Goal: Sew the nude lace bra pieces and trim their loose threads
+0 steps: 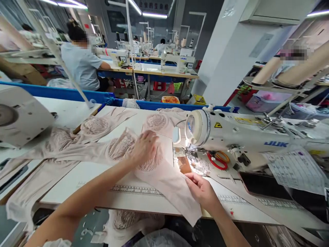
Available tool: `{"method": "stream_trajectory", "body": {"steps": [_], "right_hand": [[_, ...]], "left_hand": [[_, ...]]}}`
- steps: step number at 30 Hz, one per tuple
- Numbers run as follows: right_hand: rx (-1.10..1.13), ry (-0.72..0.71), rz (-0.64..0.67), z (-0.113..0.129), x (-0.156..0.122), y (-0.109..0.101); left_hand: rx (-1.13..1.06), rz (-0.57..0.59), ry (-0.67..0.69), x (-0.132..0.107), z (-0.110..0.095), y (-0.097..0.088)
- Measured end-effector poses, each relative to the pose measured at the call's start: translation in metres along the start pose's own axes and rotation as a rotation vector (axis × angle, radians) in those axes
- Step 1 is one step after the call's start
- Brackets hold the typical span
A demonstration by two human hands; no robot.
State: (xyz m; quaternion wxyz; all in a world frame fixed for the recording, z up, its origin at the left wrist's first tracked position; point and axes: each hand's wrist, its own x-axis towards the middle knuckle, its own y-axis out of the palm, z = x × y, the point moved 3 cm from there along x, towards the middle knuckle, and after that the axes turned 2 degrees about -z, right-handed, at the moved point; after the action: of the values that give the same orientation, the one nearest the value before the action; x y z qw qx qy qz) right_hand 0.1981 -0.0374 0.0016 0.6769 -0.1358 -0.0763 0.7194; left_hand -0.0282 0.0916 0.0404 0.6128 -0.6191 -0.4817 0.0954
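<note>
A pale pink bra [168, 178] with gathered, lace-like cups lies across the white sewing table. My left hand [144, 148] is on its middle, between the two cups, with the fingers curled down onto the fabric and slightly blurred. My right hand [202, 188] pinches the upper edge of the near side wing, whose end hangs over the table's front edge. Just beyond that hand is the lit needle area of a sewing machine [189, 152], beside a brown plate [184, 165]. The bra's edge lies close to the presser foot.
More pale bra pieces [96, 126] lie at the left and back. Red-handled scissors [218, 161] rest under the machine arm. A dark phone [264, 185] and a paper sheet [295, 169] are at right. Ahead, a person [81, 63] sits at another machine.
</note>
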Motion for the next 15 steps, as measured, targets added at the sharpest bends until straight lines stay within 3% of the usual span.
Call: {"method": "stream_trajectory", "body": {"steps": [3,6,10,12,15], "right_hand": [[-0.162,-0.123,-0.110,-0.002,0.010,-0.009],[-0.337,-0.250,-0.221,-0.010,0.014,-0.015],[-0.739,-0.515,-0.410,-0.006,-0.007,-0.017],[-0.898,-0.647,-0.329,0.001,-0.020,-0.012],[-0.985,-0.725,-0.180,0.009,-0.030,-0.005]], "left_hand": [[-0.251,0.241,0.275,0.009,-0.055,0.023],[-0.369,0.454,0.237,0.012,-0.079,0.053],[-0.246,0.376,0.049,0.008,-0.063,0.070],[-0.172,0.312,0.006,0.005,-0.053,0.069],[-0.099,0.256,0.019,0.002,-0.050,0.068]]}}
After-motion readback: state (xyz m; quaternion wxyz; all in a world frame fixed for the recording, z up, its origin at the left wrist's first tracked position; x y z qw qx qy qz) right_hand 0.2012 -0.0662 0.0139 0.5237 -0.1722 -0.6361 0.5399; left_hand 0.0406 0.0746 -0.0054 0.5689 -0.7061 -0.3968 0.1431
